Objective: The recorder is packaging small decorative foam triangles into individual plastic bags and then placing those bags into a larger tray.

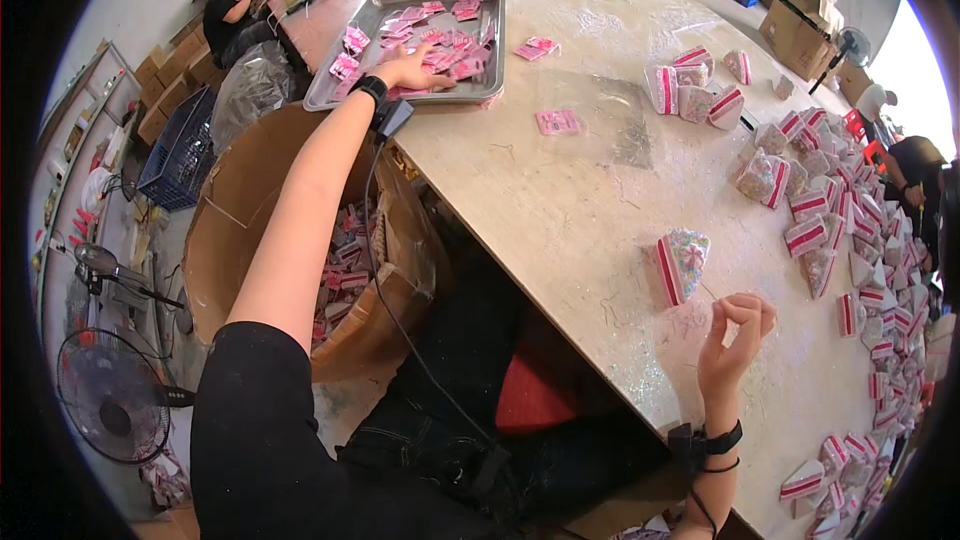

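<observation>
My left hand (pixel 408 70) reaches over the near edge of a metal tray (pixel 499 15), fingers spread among small pink-printed packets (pixel 465 44). I see none gripped in it. My right hand (pixel 737 335) is closed in a pinch above the table, at the lower right of a cake-slice-shaped ornament (pixel 684 265). This ornament has a speckled, glittery face and a pink-and-white striped side. A thin string (pixel 709 291) seems to run from it to my right fingertips. More pink packets lie on the table: one by itself (pixel 558 121) and a few beside the tray (pixel 537 47).
A large heap of similar cake-slice ornaments (pixel 835 200) covers the table's right side. A clear plastic sheet (pixel 600 120) lies mid-table. Below the left edge stands a cardboard box (pixel 235 230) with more ornaments. Fans (pixel 115 405) stand at left. Other people sit far left and far right.
</observation>
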Tool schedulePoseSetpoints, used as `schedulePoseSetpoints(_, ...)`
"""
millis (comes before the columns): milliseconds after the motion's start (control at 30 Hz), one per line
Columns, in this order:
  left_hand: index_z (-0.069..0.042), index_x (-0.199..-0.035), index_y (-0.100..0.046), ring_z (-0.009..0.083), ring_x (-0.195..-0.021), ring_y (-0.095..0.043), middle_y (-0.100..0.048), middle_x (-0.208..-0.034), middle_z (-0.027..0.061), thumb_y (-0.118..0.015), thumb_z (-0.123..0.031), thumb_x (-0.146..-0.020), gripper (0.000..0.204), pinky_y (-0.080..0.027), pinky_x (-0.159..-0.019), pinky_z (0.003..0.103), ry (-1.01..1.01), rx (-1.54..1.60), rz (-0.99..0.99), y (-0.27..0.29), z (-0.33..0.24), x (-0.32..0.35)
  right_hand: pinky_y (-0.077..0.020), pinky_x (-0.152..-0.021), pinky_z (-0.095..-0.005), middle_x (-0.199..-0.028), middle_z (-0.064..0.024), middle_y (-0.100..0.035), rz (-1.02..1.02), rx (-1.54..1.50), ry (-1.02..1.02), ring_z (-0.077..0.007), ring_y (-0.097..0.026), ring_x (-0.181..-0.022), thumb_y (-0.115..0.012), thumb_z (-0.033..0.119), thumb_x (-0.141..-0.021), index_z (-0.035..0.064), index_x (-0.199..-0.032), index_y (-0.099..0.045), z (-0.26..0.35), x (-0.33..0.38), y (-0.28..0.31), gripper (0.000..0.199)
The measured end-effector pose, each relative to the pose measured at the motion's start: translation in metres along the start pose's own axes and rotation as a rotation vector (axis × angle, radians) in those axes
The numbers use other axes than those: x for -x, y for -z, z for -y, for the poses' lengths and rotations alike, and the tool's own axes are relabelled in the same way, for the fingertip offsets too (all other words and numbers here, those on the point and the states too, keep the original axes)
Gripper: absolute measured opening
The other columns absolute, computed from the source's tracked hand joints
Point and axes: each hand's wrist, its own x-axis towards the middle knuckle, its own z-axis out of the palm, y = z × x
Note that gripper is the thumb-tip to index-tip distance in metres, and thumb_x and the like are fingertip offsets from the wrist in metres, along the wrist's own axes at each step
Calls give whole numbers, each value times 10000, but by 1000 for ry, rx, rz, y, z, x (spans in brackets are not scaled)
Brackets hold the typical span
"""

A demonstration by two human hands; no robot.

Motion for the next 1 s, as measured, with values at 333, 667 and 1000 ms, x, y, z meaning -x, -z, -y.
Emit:
schedulePoseSetpoints(333, -21, -1171, -428, 501, -959, -582, -496, -1145, 343, -588, -163, -866, 372, -498, -805, 507, -254, -83, -159, 5, -19, -15, -372, -766, -358, -835, -61, -603, 178, -85, 34, -244, -543, -823, -663, 42, -831, 76, -878, -575, 9, -7, 1, 106)
schedulePoseSetpoints(667, -14, -1096, -498, 326, -752, -656, -662, -852, 211, -623, -221, -861, 337, -507, -647, 429, -453, 261, -452, 73, -140, 8, -453, -558, -341, -759, -129, -588, 238, -168, -155, -272, -562, -612, -665, 30, -854, 36, -931, -588, 10, 6, 10, 108)
schedulePoseSetpoints(1000, -19, -1060, -526, 334, -938, -572, -557, -1023, 235, -632, -202, -860, 291, -459, -824, 416, -1099, 713, -143, -8, -364, 153, -465, -583, -360, -789, -135, -589, 151, -291, 70, -282, -578, -678, -691, 11, -825, 33, -1074, -573, 7, -4, 7, 277)
